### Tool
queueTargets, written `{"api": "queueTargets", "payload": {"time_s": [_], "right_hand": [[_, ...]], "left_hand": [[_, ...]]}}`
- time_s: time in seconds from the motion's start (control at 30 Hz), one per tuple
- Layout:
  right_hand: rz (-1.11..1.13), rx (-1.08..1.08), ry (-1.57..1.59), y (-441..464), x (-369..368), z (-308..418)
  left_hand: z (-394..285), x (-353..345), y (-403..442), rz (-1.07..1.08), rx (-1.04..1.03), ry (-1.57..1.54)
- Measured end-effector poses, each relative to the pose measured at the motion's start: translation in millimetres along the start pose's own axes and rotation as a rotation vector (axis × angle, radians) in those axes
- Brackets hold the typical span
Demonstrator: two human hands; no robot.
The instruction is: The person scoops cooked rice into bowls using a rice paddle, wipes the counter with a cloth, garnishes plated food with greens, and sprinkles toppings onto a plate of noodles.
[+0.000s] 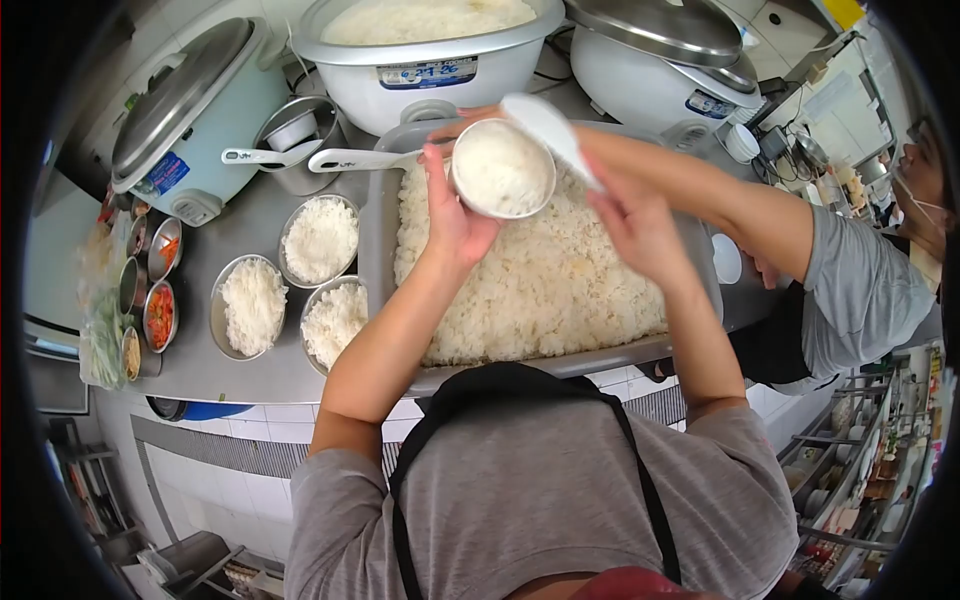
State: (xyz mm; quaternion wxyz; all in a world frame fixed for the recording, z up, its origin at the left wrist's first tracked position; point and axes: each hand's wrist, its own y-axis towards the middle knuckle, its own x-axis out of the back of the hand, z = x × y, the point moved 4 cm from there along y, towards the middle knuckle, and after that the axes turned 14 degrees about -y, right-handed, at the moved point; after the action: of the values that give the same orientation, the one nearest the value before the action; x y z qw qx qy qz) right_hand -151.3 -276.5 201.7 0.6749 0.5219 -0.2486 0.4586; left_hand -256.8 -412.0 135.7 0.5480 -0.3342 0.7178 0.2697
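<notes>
While I watch from afar, left hand (467,232) cups rice bowl (503,172) from near side, fingers mostly hidden; right hand (638,225), blurred, grips paddle (546,132) by handle, blade at bowl's edge, contact unclear. Bowl looks stiff, light, maybe slick: best held by outer wall. Rice (545,285), in tray (379,250) beneath both hands, likely soft, clingy.

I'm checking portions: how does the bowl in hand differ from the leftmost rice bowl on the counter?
The held bowl is up in the left hand; the leftmost bowl rests on the counter. The held bowl looks white, the leftmost bowl metallic grey. Rice looks smoother in the held bowl, looser in the leftmost bowl. Both contain white rice.
</notes>
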Motion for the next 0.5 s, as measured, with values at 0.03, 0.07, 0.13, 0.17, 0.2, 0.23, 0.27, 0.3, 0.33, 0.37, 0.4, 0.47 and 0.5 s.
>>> {"api": "queueTargets", "payload": {"time_s": [0.03, 0.07, 0.13, 0.17, 0.2, 0.23, 0.27, 0.3, 0.33, 0.37, 0.4, 0.47, 0.5], "right_hand": [[0.005, 0.004, 0.001, 2.9, 8.4, 5.9], [0.010, 0.095, -0.161, 8.1, 19.2, 17.2], [-0.126, 0.409, -0.418, 6.8, 18.6, 30.8], [-0.126, 0.413, -0.419, 5.5, 14.0, 29.6], [-0.076, 0.437, -0.526, 3.8, 7.6, 29.4], [-0.023, 0.459, -0.633, 1.5, 0.4, 27.8], [-0.021, 0.462, -0.635, 0.1, -7.0, 21.8], [-0.008, 0.342, -0.499, 3.6, -11.5, 13.8], [0.002, 0.224, -0.363, 6.9, -12.6, 6.0], [-0.003, 0.231, -0.365, 9.2, -9.8, 2.3], [0.058, 0.043, -0.126, 14.5, -2.3, -0.4], [0.052, -0.145, 0.262, 18.6, 5.5, -12.8], [0.047, -0.158, 0.262, 24.9, 7.6, -19.6]], "left_hand": [[0.9, -1.0, -2.2, -0.027, 0.035, -0.013], [0.5, -1.0, -1.6, -0.024, 0.029, -0.014], [1.0, 2.8, -0.6, -0.070, 0.032, 0.011], [0.3, 3.8, 0.0, -0.068, 0.028, 0.009], [-0.3, 3.1, 0.0, -0.065, 0.039, 0.023], [-0.3, 2.8, -0.6, -0.063, 0.052, 0.037], [-0.7, 1.1, -1.2, -0.039, 0.046, -0.014], [0.2, 2.1, -1.5, -0.037, 0.045, -0.018], [1.7, 3.3, -0.9, -0.033, 0.056, -0.061], [1.3, 3.2, 1.6, -0.026, 0.066, -0.102], [0.0, 2.9, 2.8, -0.023, 0.063, -0.101], [1.4, 1.8, 1.7, 0.062, 0.103, 0.007], [2.3, 1.6, 0.6, 0.061, 0.116, 0.010]]}}
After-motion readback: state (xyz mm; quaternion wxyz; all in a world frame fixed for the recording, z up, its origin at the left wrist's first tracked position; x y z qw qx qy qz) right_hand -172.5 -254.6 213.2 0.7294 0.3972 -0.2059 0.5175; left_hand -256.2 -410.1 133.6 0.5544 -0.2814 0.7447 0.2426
